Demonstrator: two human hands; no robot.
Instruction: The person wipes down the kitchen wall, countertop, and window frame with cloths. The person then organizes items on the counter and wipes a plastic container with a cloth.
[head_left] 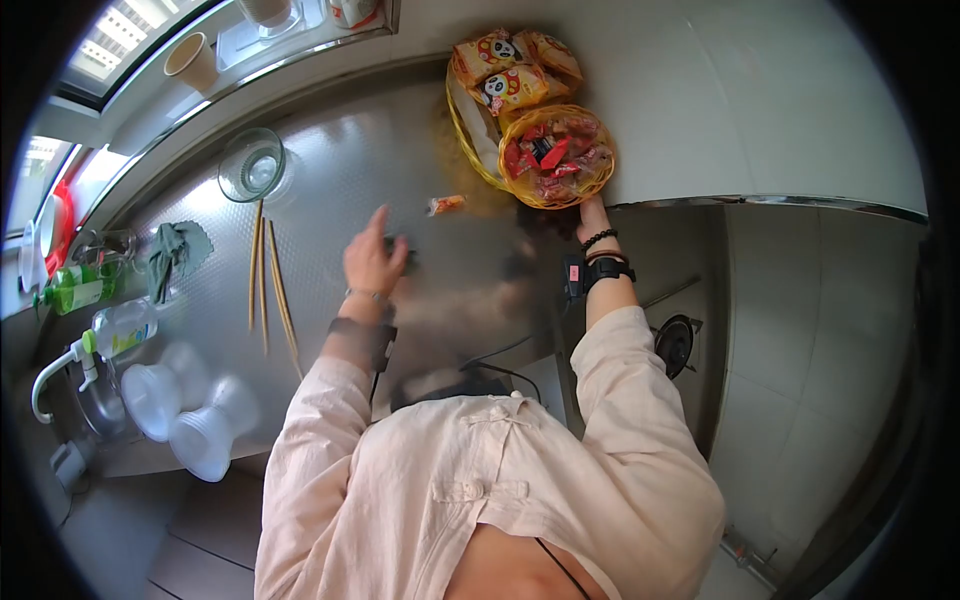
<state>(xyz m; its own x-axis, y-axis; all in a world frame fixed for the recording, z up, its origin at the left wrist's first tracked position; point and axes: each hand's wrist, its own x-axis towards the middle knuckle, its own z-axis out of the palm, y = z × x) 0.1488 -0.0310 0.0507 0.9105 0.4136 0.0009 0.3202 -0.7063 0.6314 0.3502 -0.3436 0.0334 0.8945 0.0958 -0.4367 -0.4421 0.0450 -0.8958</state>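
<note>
My left hand point(374, 262) is over the metal counter, fingers apart, holding nothing. Just beyond it to the right lies a small orange-wrapped piece point(446, 205). My right hand point(592, 216) is at the near edge of a small yellow woven basket point(606, 186) and supports it; its fingers are hidden beneath. Red wrapped sweets point(560, 155) fill this basket. It overlaps a larger yellow basket point(462, 122), in which orange packets with panda pictures point(512, 88) lie.
A glass bowl point(251, 166) and several chopsticks point(262, 285) are on the counter's left. Farther left are a green cloth point(176, 257), bottles point(125, 327) and translucent plastic containers point(200, 440). A gas burner point(677, 345) sits right of my right arm.
</note>
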